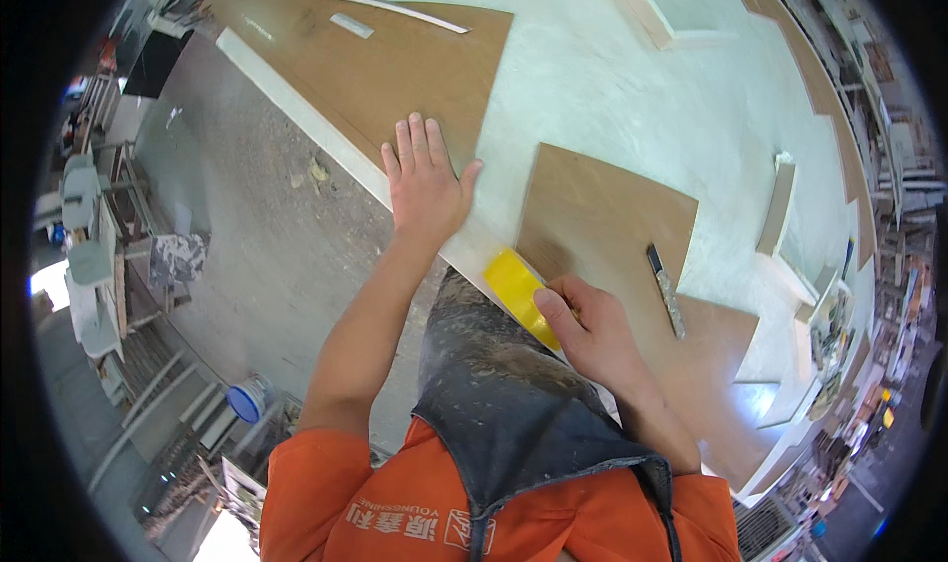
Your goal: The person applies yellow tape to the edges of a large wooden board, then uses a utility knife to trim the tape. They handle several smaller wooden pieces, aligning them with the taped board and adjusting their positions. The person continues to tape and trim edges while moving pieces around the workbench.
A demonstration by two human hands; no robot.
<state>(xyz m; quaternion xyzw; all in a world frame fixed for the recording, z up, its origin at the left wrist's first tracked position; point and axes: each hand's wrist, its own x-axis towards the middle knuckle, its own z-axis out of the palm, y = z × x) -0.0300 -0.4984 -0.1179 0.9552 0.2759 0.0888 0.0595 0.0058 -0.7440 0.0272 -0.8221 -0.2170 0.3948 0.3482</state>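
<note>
Palm down with its fingers spread, my left hand [427, 181] lies on a brown board [395, 73] close to the table's near edge. My right hand [599, 337] grips a roll of yellow tape [521, 293] at that same edge, thumb over its side. Under the right hand is a second, stepped brown board [617, 201]. On it rests a utility knife [666, 290], just beyond the right hand. The fingers below the tape roll are partly hidden.
Thin white strips [390, 11] lie on the far-left board. Pale angled pieces [777, 209] stand on the pale tabletop [612, 88] at the right, near a cluster of tools [834, 340]. A blue-and-white bucket [249, 400] is on the floor at lower left, beside a wooden rack [123, 295].
</note>
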